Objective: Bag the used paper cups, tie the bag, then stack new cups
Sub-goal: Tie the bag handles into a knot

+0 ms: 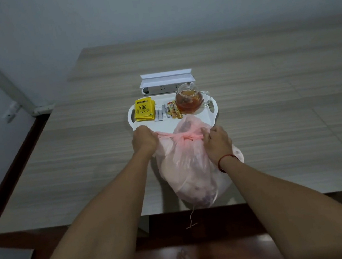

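While you pull the knot (185, 137) tight, your left hand (145, 140) is fisted around one pink handle strand and your right hand (217, 143) pinches the other beside the knot, so both are clamped on the bag (190, 170). The bag sits on the desk (273, 115) at its near edge, its bottom bulging slightly over the lip and its far side touching the tray (212, 119).

Thin film is the risk: pull the strands apart too hard and a handle may stretch or tear, or the knot may slip if only one loop is made. Tug toward yourself and the bag could roll off the edge. Swing it forward and it could nudge the teapot (189, 100), which holds amber tea and would spill.

Inside the bag you can make out dim purplish shapes, likely the used cups, though the film blurs them. On the tray lie a yellow tea packet (144, 110) and some sachets (166, 111). New cups are not visible.
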Tool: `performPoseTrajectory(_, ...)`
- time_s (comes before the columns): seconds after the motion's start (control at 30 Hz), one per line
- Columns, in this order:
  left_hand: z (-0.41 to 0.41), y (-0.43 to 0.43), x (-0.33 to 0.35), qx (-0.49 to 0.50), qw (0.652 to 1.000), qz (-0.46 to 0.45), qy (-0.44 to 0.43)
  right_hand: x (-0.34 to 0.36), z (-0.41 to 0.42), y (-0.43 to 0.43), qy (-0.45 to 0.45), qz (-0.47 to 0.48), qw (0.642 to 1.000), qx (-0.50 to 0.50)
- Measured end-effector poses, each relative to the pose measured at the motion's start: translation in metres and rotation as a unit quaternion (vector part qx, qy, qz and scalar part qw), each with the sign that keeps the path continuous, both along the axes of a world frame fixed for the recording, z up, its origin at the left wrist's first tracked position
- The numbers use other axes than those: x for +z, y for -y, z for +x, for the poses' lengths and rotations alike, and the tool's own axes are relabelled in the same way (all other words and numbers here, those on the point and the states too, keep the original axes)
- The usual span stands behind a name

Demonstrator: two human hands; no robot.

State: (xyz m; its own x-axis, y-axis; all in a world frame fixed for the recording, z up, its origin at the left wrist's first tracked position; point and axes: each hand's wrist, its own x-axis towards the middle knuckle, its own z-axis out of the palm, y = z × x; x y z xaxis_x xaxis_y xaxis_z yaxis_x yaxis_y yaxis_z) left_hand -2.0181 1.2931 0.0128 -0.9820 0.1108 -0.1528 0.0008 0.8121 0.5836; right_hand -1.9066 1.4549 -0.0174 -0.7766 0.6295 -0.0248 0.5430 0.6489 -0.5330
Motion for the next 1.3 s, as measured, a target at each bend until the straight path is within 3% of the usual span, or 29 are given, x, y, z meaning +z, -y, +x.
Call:
performPoseTrajectory(0.2, 0.007, 0.0, -0.001, 0.042, 0.999, -0.006, 0.011, 0.009, 0.0, -0.002, 0.04, 0.015, 0.999, -0.018)
performPoseTrajectory(0.43, 0.01, -0.004, 0.005, 0.02, 0.985, 0.171, -0.031, 0.022, -0.007, -0.005, -0.054, -0.014, 0.998, 0.007)
performPoseTrajectory(0.57, 0.009, -0.016, 0.012, -0.018, 0.979, 0.201, -0.034, 0.034, -0.021, -0.003, -0.136, -0.135, 0.981, -0.003)
performPoseTrajectory(0.67, 0.01, -0.025, 0.016, -0.035, 0.976, 0.212, -0.045, 0.037, -0.022, 0.001, -0.169, -0.289, 0.942, 0.024)
performPoseTrajectory(0.77, 0.011, -0.034, 0.018, 0.031, 0.957, 0.287, 0.021, 0.03, -0.017, 0.001, -0.15, -0.376, 0.913, 0.055)
performPoseTrajectory(0.9, 0.02, -0.037, 0.009, 0.048, 0.943, 0.306, 0.12, 0.024, -0.014, -0.001, -0.121, -0.387, 0.913, 0.035)
performPoseTrajectory(1.0, 0.026, -0.034, -0.003, 0.027, 0.951, 0.294, 0.088, 0.024, -0.016, 0.002, -0.118, -0.406, 0.906, 0.022)
performPoseTrajectory(1.17, 0.029, -0.038, -0.005, 0.013, 0.958, 0.286, 0.015, 0.031, -0.022, 0.005, -0.13, -0.518, 0.845, -0.002)
performPoseTrajectory(1.3, 0.028, -0.05, -0.002, 0.059, 0.937, 0.34, 0.049, 0.031, -0.021, 0.005, -0.125, -0.477, 0.87, 0.01)
